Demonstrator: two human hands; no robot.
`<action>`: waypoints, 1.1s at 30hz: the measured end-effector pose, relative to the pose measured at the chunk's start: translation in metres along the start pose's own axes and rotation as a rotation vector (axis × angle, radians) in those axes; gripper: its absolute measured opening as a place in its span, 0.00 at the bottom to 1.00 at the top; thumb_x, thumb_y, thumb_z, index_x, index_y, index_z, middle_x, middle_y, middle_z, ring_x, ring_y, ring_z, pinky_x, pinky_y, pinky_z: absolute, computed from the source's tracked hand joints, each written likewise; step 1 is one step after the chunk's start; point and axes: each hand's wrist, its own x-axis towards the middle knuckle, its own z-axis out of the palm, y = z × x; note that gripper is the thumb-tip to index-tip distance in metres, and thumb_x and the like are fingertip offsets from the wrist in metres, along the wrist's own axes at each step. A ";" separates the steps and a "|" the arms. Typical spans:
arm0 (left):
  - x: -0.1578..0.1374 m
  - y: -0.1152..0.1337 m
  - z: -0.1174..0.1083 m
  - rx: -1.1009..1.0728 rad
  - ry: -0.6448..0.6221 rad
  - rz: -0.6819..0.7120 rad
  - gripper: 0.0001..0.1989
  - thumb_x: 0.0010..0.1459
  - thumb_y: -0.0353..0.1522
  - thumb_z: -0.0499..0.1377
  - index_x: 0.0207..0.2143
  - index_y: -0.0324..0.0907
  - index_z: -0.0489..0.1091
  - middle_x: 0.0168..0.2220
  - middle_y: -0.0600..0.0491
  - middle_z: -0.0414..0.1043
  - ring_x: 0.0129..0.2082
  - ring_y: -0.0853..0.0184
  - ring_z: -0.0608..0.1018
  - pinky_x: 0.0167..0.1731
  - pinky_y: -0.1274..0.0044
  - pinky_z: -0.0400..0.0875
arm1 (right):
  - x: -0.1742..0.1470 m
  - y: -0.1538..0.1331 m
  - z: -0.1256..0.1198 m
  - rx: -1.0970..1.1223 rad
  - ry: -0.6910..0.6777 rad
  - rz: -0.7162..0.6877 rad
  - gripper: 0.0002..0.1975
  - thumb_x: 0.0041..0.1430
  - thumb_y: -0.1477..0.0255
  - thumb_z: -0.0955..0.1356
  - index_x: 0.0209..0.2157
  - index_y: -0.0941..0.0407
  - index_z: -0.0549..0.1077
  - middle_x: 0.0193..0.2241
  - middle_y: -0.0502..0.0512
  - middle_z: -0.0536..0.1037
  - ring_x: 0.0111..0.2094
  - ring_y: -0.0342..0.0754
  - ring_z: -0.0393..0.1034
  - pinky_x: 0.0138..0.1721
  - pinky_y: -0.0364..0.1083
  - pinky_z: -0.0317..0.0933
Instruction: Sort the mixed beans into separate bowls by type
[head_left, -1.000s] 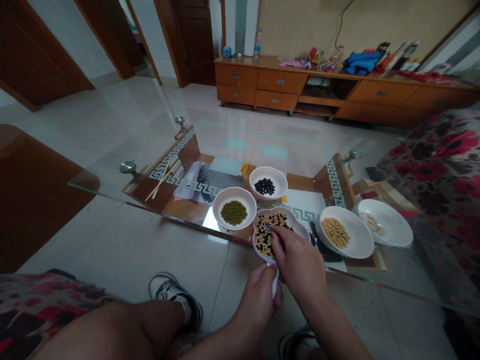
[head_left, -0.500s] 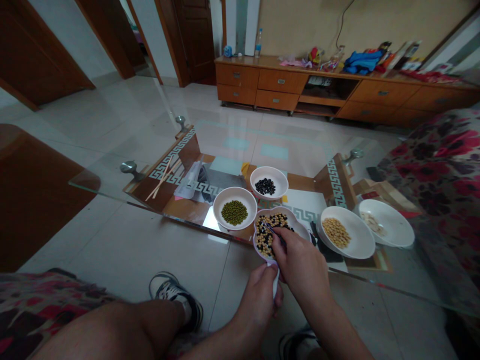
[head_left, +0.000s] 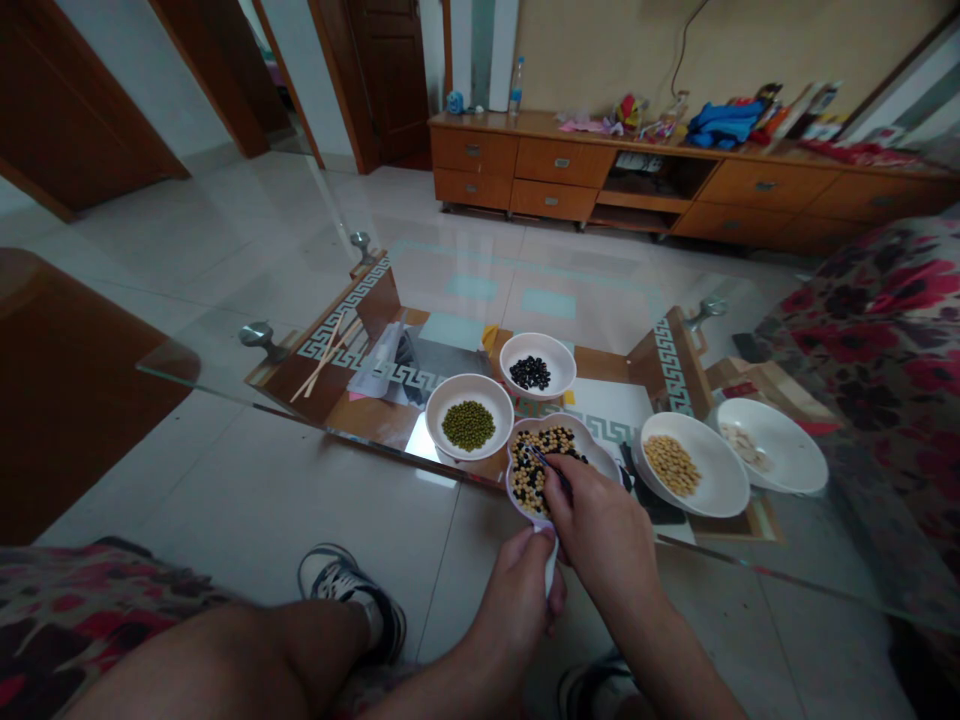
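Observation:
A flower-shaped plate [head_left: 602, 456] with a pale purple rim holds mixed black and yellow beans [head_left: 529, 480] at the table's near edge. My left hand [head_left: 519, 580] is closed around a white part at its near side, perhaps a handle. Over the beans, my right hand [head_left: 600, 510] pinches slim dark tweezers [head_left: 546, 462], their tips down among the beans. Whether a bean is between the tips is too small to tell. Close by are a white bowl [head_left: 437, 432] of green beans, another bowl [head_left: 564, 378] of black beans and a third bowl [head_left: 724, 490] of yellow beans.
A white bowl [head_left: 806, 462] with pale pieces stands at the far right of the glass table [head_left: 225, 330]. Wooden chopsticks [head_left: 322, 362] lie at the left. Papers [head_left: 382, 370] show on the shelf under the glass. Beyond is a long wooden cabinet [head_left: 562, 165] with clutter on top.

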 end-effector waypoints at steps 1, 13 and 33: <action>0.000 0.000 0.000 -0.005 0.000 -0.002 0.21 0.52 0.52 0.49 0.23 0.44 0.60 0.13 0.61 0.53 0.14 0.74 0.56 0.16 0.78 0.51 | 0.000 0.000 0.000 0.000 -0.001 -0.003 0.14 0.65 0.69 0.61 0.44 0.51 0.77 0.37 0.52 0.82 0.34 0.48 0.77 0.30 0.44 0.61; -0.003 0.003 0.000 -0.023 -0.024 -0.015 0.23 0.52 0.53 0.49 0.30 0.42 0.65 0.14 0.61 0.55 0.14 0.74 0.55 0.17 0.78 0.50 | -0.003 0.010 -0.012 0.093 0.174 -0.005 0.16 0.64 0.67 0.61 0.45 0.54 0.77 0.35 0.55 0.82 0.31 0.48 0.76 0.31 0.44 0.62; -0.009 0.008 -0.001 0.000 -0.016 -0.039 0.24 0.51 0.53 0.49 0.31 0.42 0.65 0.15 0.62 0.54 0.15 0.73 0.55 0.18 0.78 0.51 | 0.002 0.065 -0.072 -0.264 0.218 0.603 0.22 0.58 0.56 0.61 0.44 0.50 0.79 0.21 0.61 0.74 0.19 0.53 0.63 0.20 0.47 0.47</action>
